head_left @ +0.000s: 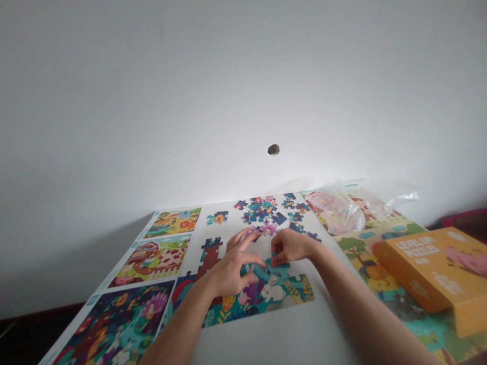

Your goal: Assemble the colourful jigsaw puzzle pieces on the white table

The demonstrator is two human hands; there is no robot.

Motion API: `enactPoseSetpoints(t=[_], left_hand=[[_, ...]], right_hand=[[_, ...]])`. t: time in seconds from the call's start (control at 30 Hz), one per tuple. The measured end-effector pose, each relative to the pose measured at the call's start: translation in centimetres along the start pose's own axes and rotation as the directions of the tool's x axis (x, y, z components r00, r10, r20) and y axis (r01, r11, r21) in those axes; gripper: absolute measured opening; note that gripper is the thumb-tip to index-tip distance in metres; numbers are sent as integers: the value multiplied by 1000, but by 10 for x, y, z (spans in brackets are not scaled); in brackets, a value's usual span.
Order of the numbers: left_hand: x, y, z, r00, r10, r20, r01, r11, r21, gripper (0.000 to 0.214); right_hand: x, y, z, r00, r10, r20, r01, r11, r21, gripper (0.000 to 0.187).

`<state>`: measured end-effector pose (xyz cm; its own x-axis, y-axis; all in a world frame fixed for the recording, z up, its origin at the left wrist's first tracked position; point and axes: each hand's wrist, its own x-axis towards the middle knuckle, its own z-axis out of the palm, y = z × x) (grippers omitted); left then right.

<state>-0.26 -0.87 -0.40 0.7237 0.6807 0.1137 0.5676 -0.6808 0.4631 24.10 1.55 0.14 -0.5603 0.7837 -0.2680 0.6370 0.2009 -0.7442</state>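
A partly joined jigsaw puzzle [272, 291] lies on the white board [304, 329], showing white rabbits, purple leaves and a teal ground. My left hand [234, 266] rests over its middle, fingers spread and tips touching the joined pieces. At the puzzle's upper edge, my right hand [292, 245] is closed, thumb and fingers pinching a teal puzzle piece [274, 259] that they largely cover. Whether that piece is locked into its neighbours I cannot tell. Beyond my hands lies a heap of loose puzzle pieces [262, 209], with a small joined group [217, 218] to its left.
Printed reference pictures [152, 261] run down the left side. On the right, an orange puzzle box [429, 268] sits on another colourful picture sheet [365, 253]. Crumpled clear plastic bags [342, 208] lie at the back right. A white wall [190, 126] with a hole rises behind.
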Motion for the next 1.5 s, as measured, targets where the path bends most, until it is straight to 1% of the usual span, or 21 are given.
enactPoseSetpoints(t=[0.07, 0.2, 0.27, 0.4, 0.57, 0.77, 1.0, 1.2, 1.37, 1.5], left_hand=[[0, 0, 0, 1000, 11, -5, -11, 1000, -6, 39], [0, 1, -1, 1000, 6, 10, -6, 1000, -17, 36], [-1, 2, -1, 1000, -8, 24, 9, 1000, -23, 36], [-1, 3, -2, 999, -18, 43, 20, 999, -33, 35], [0, 4, -3, 999, -11, 49, 13, 999, -37, 34], [-1, 3, -3, 999, 29, 41, -28, 999, -31, 31], [-1, 1, -2, 999, 37, 31, -35, 998, -46, 31], [-1, 3, -3, 999, 14, 41, -13, 999, -42, 31], [0, 3, -4, 999, 18, 46, -15, 999, -46, 30], [0, 4, -4, 999, 19, 51, -17, 999, -45, 30]], right_hand=[[1, -1, 1, 1000, -9, -7, 9, 1000, -18, 29], [2, 0, 3, 999, -24, -42, 23, 1000, -18, 45], [3, 0, 3, 998, -31, -49, 30, 999, -15, 49], [2, -1, 3, 999, -35, -42, 34, 999, -11, 50], [0, -3, 2, 999, -30, -44, 27, 998, -56, 52], [-3, -8, 0, 999, -13, -44, 8, 993, -117, 55], [-6, -11, -2, 995, -11, -103, -12, 977, -213, 58], [-5, -10, -2, 993, 11, -114, -41, 963, -266, 63], [-6, -12, -2, 982, -1, -188, -66, 935, -347, 66], [-6, -14, 1, 990, 19, -141, -67, 935, -347, 68]])
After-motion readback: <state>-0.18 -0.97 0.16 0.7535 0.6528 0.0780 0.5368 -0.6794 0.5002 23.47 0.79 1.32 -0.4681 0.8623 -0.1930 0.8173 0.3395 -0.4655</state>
